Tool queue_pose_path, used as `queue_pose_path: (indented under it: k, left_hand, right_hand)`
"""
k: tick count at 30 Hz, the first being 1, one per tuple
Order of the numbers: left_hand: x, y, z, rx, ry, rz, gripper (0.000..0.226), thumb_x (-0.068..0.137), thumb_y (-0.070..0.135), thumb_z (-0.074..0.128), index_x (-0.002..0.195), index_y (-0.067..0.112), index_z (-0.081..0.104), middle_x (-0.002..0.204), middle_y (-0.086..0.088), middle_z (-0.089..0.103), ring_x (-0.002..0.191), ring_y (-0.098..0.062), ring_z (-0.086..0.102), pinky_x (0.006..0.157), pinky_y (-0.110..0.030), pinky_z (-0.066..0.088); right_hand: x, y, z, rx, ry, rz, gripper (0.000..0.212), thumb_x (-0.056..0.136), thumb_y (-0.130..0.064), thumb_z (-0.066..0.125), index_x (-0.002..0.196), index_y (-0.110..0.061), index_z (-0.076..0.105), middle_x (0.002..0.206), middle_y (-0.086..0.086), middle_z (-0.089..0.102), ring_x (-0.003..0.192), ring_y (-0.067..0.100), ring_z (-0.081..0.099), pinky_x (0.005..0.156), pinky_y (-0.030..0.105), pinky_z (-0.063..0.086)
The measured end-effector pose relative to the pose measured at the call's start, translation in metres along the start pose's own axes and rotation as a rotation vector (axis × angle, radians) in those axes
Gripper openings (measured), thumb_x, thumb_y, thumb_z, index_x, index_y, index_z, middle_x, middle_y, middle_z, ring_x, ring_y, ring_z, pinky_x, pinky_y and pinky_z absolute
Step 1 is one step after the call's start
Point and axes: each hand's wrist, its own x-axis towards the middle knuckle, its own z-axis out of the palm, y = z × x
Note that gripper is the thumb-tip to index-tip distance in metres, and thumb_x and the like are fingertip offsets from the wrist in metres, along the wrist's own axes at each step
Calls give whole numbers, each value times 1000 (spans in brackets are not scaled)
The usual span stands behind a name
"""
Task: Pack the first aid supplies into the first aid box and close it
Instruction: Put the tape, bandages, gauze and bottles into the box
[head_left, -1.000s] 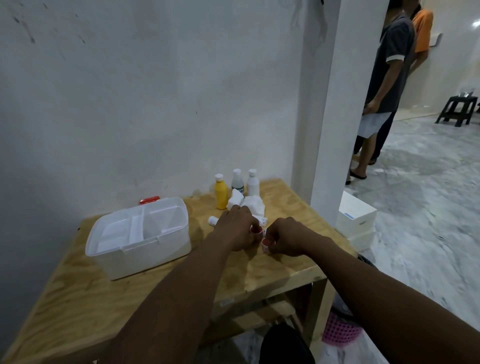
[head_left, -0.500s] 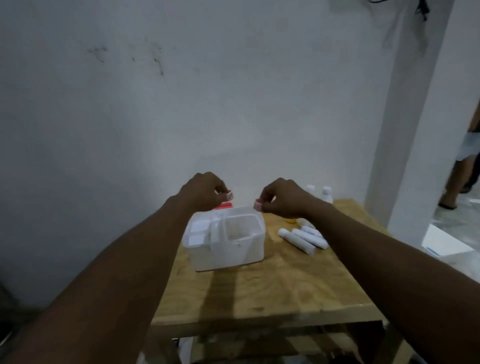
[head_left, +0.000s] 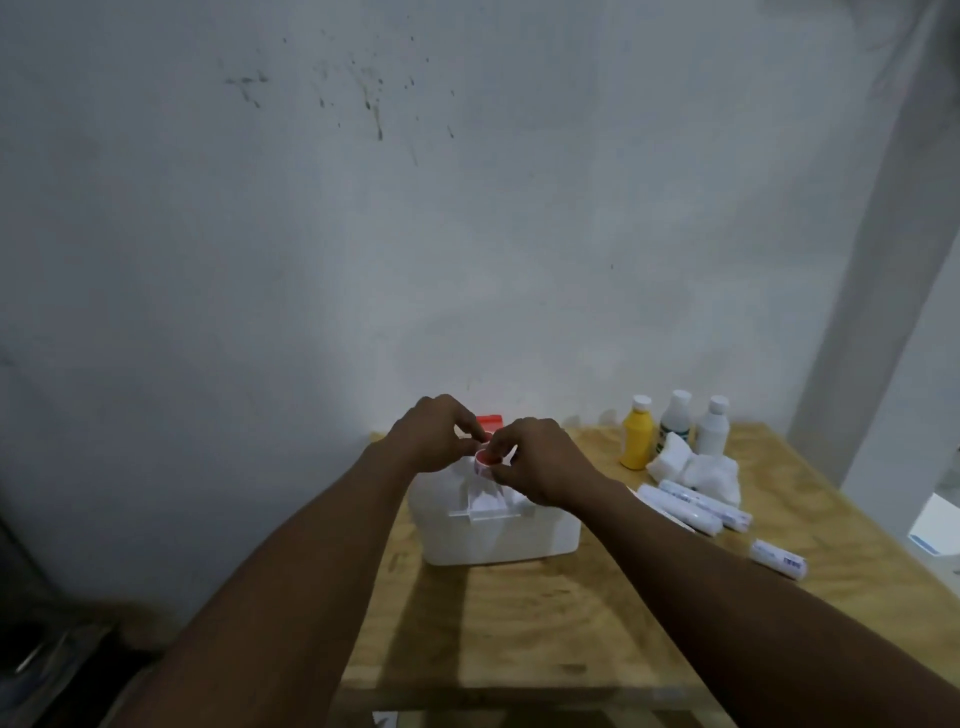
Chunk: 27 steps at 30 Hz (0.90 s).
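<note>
The right hand (head_left: 540, 462) pinches a small white tape roll with a red core (head_left: 487, 461), hole upward, directly above the white plastic first aid box (head_left: 498, 535), while the left hand (head_left: 436, 436) curls against it from the left, whether gripping I cannot tell, and the box's compartments are mostly hidden.

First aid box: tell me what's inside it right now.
Only a white divider tray shows in the box, with no supplies visible on it. The left hand and right hand, holding a small roll over the opening, cover the rest.
</note>
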Motion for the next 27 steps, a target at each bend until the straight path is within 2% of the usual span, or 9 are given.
queue_pose_path:
  k: [4,9,14,18,21,24,27]
  left_hand:
    - [5,-2,5,10,-35,-1,23,85,31,78,107,26,80,113,4,74,101,-13,66,90,-37,56]
    - [6,-1,0,173,-77,1,24,89,32,74,112,27,78,119,3,70,106,-18,63,90,-36,54]
    - [6,7,-1,324,-111,44,22,92,29,69,113,29,76,119,2,66,104,-21,62,84,-35,54]
    - [8,7,3,316,-118,39,21,89,33,70,109,34,76,117,5,63,105,-19,60,84,-35,54]
    - [8,4,3,268,-118,24,26,86,36,74,111,32,75,121,5,65,110,-19,59,91,-39,53]
    - [5,-3,-3,177,-73,-16,34,86,29,72,120,26,71,131,3,64,119,-19,58,101,-39,49]
    - [-2,-16,-8,117,-7,-96,40,86,22,65,127,23,66,133,2,62,117,-19,59,99,-38,51]
  right_hand:
    - [4,5,-1,-19,-14,-3,20,80,-32,77,99,-26,78,101,-4,74,77,3,58,75,29,53]
    - [7,11,-4,-21,-11,-2,21,81,-32,78,99,-22,77,100,-4,73,66,-4,52,63,17,40]
    - [6,13,-7,-46,-15,5,22,82,-26,78,103,-20,77,105,-1,72,74,3,53,69,20,40]
    - [6,13,-8,-47,-23,1,21,81,-27,78,102,-22,77,103,-2,72,74,1,54,69,21,43]
    - [6,12,-7,-55,-29,-11,21,81,-29,78,101,-22,77,103,-3,72,71,0,53,64,19,41]
    - [10,6,-2,-68,-33,-20,23,83,-33,76,102,-21,78,103,-1,72,78,6,56,70,22,45]
    - [15,-4,5,-114,-42,-41,22,85,-28,73,105,-19,77,107,1,72,82,9,57,73,23,43]
